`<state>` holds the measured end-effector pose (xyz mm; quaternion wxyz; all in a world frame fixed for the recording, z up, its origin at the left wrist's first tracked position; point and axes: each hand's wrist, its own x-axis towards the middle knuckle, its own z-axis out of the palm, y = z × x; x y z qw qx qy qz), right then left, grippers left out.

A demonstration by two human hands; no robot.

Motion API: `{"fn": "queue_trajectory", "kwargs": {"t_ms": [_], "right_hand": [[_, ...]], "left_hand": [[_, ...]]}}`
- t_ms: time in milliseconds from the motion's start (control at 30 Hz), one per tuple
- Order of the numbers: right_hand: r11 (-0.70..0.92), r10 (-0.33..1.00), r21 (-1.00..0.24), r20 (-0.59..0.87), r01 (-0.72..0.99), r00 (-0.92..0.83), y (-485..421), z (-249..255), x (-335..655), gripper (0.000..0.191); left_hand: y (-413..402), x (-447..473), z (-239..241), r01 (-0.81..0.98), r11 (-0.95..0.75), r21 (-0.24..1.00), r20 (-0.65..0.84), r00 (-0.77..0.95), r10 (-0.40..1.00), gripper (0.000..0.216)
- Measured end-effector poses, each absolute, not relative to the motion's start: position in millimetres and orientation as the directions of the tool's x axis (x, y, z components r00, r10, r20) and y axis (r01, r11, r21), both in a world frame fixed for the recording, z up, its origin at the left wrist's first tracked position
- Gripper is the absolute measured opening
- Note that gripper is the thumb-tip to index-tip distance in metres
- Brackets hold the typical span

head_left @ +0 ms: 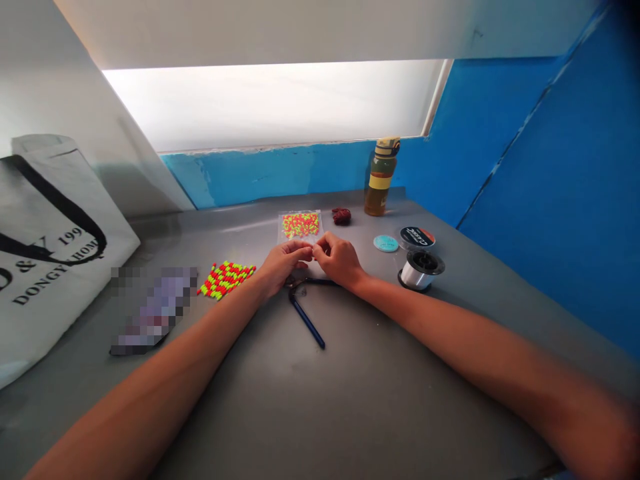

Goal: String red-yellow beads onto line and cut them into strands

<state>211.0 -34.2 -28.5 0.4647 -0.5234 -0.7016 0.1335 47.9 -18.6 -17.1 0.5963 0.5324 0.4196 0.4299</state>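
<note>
My left hand [283,265] and my right hand [339,259] meet at the middle of the grey table [350,387], fingertips pinched together on something too small to make out. Just beyond them lies a clear packet of red and yellow beads [300,225]. A loose patch of the same beads [226,279] lies left of my left hand. Blue-handled pliers [306,319] rest on the table under my wrists.
A spool of clear line [420,270], a black spool [417,237] and a small teal disc [385,243] sit to the right. An amber bottle [382,177] and a dark red lump [341,215] stand at the back. A white tote bag [45,247] and a blurred object [153,310] are left.
</note>
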Motion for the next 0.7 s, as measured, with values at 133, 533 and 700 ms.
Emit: {"fn": "queue_trajectory", "kwargs": {"t_ms": [133,533,700], "right_hand": [[0.404,0.861,-0.683,0.509,0.608,0.0,-34.1,-28.1,211.0,0.013],[0.396,0.868,-0.693,0.497,0.603,0.001,-34.9,-28.1,211.4,0.01],[0.402,0.863,-0.698,0.506,0.593,0.01,-34.0,-28.8,211.5,0.011]], "left_hand": [[-20.2,48.6,-14.7,-0.047,0.059,0.997,-0.044,0.28,0.959,0.023],[-20.2,48.0,-14.9,-0.014,0.06,0.998,-0.053,0.298,0.953,0.023],[-19.9,48.1,-14.4,-0.007,0.04,0.999,-0.036,0.302,0.952,0.023]]}}
